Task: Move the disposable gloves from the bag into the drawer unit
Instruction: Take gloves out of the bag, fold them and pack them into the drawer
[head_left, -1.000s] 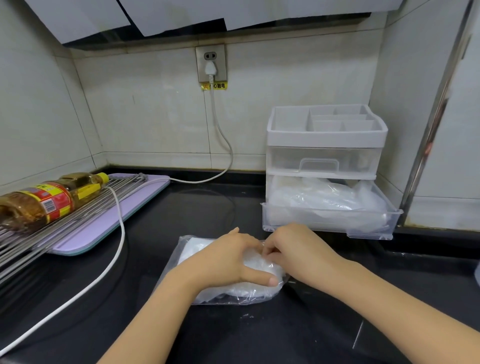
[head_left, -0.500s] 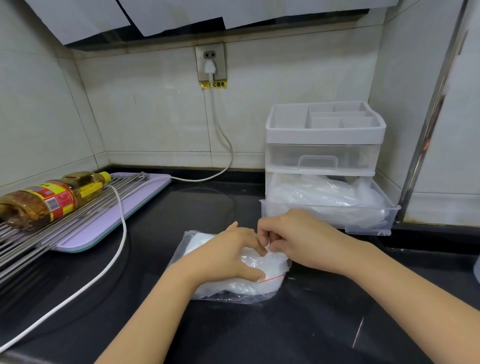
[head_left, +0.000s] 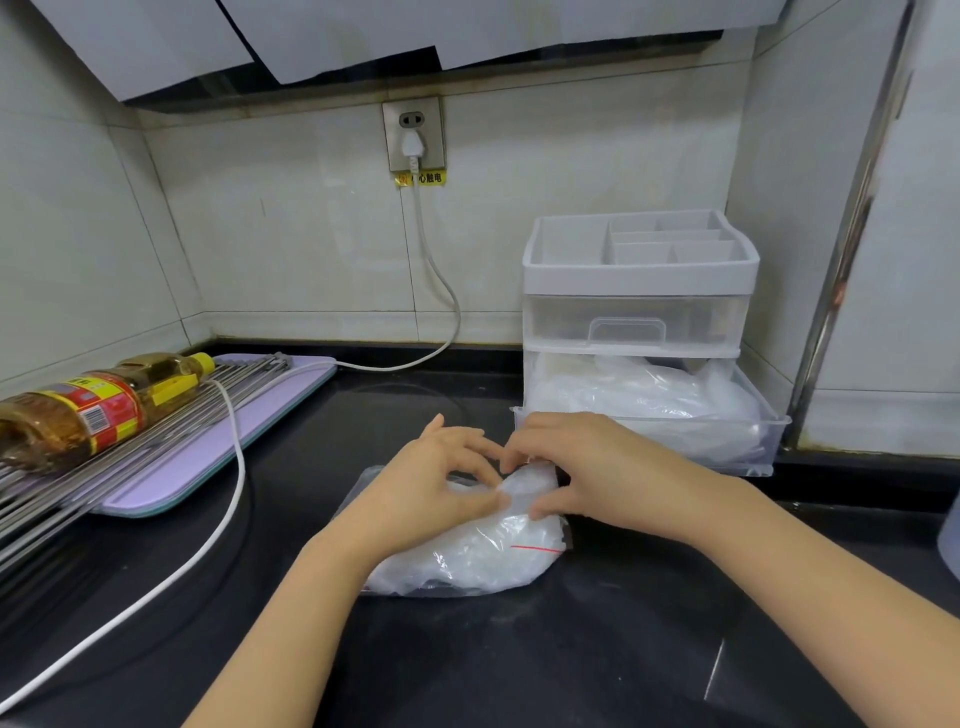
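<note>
A clear zip bag (head_left: 467, 561) with a red seal line lies on the black counter, stuffed with white disposable gloves. My left hand (head_left: 431, 488) lies over its left half, thumb and fingers pinching the mouth. My right hand (head_left: 587, 467) pinches the same mouth from the right side. Behind them stands a white drawer unit (head_left: 639, 280); its clear bottom drawer (head_left: 727, 441) is pulled out and holds crumpled clear gloves. The upper drawer is closed.
A white power cord (head_left: 228, 499) runs from the wall socket (head_left: 413, 135) across the counter. At the left, an oil bottle (head_left: 88, 405) lies on a metal rack over a lilac board (head_left: 218, 457). A metal door frame stands at the right.
Both hands have lifted the bag's mouth end a little and shifted their pinch along it; the red seal line has come into view below my right thumb.
</note>
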